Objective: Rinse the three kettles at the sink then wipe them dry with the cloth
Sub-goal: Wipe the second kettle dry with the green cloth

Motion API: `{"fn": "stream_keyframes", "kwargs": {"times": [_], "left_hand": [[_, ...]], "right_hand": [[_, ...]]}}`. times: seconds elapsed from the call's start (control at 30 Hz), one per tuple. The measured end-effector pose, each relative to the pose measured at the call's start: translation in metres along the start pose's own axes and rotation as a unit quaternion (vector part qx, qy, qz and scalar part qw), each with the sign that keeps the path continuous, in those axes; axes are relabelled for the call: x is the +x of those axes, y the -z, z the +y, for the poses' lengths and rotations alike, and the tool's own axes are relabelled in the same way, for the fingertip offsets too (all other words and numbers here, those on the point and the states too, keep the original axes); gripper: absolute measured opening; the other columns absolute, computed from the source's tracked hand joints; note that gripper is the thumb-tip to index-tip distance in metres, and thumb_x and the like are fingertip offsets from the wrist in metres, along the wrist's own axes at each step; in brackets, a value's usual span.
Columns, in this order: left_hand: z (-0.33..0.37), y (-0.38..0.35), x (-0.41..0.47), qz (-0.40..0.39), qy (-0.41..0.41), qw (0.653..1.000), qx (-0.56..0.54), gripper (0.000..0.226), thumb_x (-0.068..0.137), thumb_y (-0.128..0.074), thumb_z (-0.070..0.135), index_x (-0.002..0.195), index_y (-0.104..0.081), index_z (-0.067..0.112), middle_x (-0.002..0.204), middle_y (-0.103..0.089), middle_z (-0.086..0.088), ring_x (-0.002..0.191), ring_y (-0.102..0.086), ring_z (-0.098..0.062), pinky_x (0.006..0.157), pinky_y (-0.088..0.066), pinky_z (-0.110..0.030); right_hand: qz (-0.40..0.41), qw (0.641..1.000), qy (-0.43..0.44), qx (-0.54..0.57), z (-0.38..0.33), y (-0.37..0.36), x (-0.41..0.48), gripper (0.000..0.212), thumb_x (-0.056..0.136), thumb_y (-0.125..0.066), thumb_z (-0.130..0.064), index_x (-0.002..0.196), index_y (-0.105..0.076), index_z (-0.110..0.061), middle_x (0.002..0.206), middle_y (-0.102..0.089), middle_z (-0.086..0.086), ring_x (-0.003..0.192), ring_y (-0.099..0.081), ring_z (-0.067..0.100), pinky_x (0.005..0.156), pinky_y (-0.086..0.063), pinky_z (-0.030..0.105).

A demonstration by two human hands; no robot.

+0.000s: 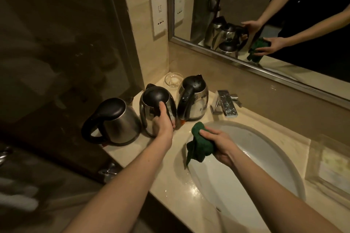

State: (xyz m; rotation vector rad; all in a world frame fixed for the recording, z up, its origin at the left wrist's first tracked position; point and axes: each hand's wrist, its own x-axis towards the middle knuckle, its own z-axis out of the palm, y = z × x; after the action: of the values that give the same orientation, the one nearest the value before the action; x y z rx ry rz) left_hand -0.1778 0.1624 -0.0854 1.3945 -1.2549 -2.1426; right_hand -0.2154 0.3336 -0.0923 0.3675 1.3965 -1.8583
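From the head camera, your left hand point(162, 122) is curled round the black handle of the middle kettle point(149, 100), which stands upright on the counter point(170, 174) with that handle turned toward you. The other two kettles are also upright. The left kettle point(117, 121) is just beside the middle one, with its handle to the lower left. The right kettle point(195, 98) is on the far side, close to the tap point(225, 104).

Your right hand point(221, 146) grips the bunched green cloth point(198, 143) over the near left edge of the sink point(280, 159), with a loose tail hanging down.

What matters for the next move, as I judge it, is that the held kettle lies to the left of the cloth and a little further from you. It is near the cloth but not touching it. The cloth hand is the one to travel, going left across the sink rim. Your left forearm runs straight up to the handle and your right comes in from the lower right, so the two arms are angled toward each other.

The wet patches on the counter suggest the rinsing is done and the wiping is underway.
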Motion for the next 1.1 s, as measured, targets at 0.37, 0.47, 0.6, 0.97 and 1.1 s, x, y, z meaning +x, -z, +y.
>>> {"fn": "stream_keyframes", "kwargs": {"times": [0.37, 0.47, 0.6, 0.97, 1.1], "left_hand": [[-0.039, 0.037, 0.008, 0.116, -0.050, 0.982, 0.137, 0.141, 0.033, -0.013, 0.110, 0.118, -0.066, 0.011, 0.123, -0.068, -0.016, 0.117, -0.064, -0.035, 0.103, -0.050, -0.052], [-0.046, 0.045, -0.006, 0.115, -0.050, 0.981, 0.152, 0.146, 0.030, -0.007, 0.110, 0.118, -0.065, 0.009, 0.123, -0.067, -0.018, 0.117, -0.064, -0.036, 0.101, -0.051, -0.052], [-0.041, 0.057, -0.038, 0.085, -0.060, 0.979, 0.173, 0.133, 0.043, -0.012, 0.102, 0.121, -0.061, 0.007, 0.122, -0.068, -0.018, 0.114, -0.065, -0.036, 0.099, -0.053, -0.052], [-0.051, 0.093, -0.048, 0.047, -0.099, 0.951, 0.288, 0.135, 0.051, -0.007, 0.102, 0.113, -0.066, -0.002, 0.108, -0.071, -0.023, 0.094, -0.070, -0.041, 0.082, -0.060, -0.049], [-0.058, 0.099, -0.037, 0.041, -0.117, 0.947, 0.296, 0.147, 0.042, -0.001, 0.108, 0.111, -0.067, -0.005, 0.105, -0.071, -0.026, 0.095, -0.069, -0.046, 0.085, -0.058, -0.055]], "right_hand": [[-0.035, 0.999, -0.001, -0.005, 0.011, 0.002, -0.011, 0.056, 0.076, -0.074, 0.001, 0.128, -0.056, -0.002, 0.110, -0.067, 0.015, 0.097, -0.067, 0.027, 0.077, -0.057, 0.036], [-0.032, 0.999, 0.018, 0.000, 0.021, -0.003, -0.020, 0.057, 0.074, -0.075, 0.001, 0.128, -0.056, -0.002, 0.113, -0.066, 0.014, 0.098, -0.067, 0.027, 0.077, -0.057, 0.035], [-0.029, 0.997, 0.067, -0.010, 0.039, -0.022, -0.028, 0.062, 0.070, -0.080, -0.003, 0.128, -0.058, -0.004, 0.113, -0.068, 0.014, 0.100, -0.068, 0.028, 0.087, -0.055, 0.041], [0.086, 0.919, 0.308, -0.231, 0.073, -0.063, -0.040, 0.079, 0.067, -0.086, -0.021, 0.137, -0.050, -0.010, 0.143, -0.046, 0.001, 0.129, -0.045, 0.018, 0.109, -0.040, 0.039], [0.094, 0.870, 0.337, -0.347, 0.098, -0.066, -0.026, 0.085, 0.071, -0.083, -0.022, 0.145, -0.040, -0.016, 0.152, -0.033, -0.001, 0.139, -0.031, 0.015, 0.113, -0.025, 0.025]]}}
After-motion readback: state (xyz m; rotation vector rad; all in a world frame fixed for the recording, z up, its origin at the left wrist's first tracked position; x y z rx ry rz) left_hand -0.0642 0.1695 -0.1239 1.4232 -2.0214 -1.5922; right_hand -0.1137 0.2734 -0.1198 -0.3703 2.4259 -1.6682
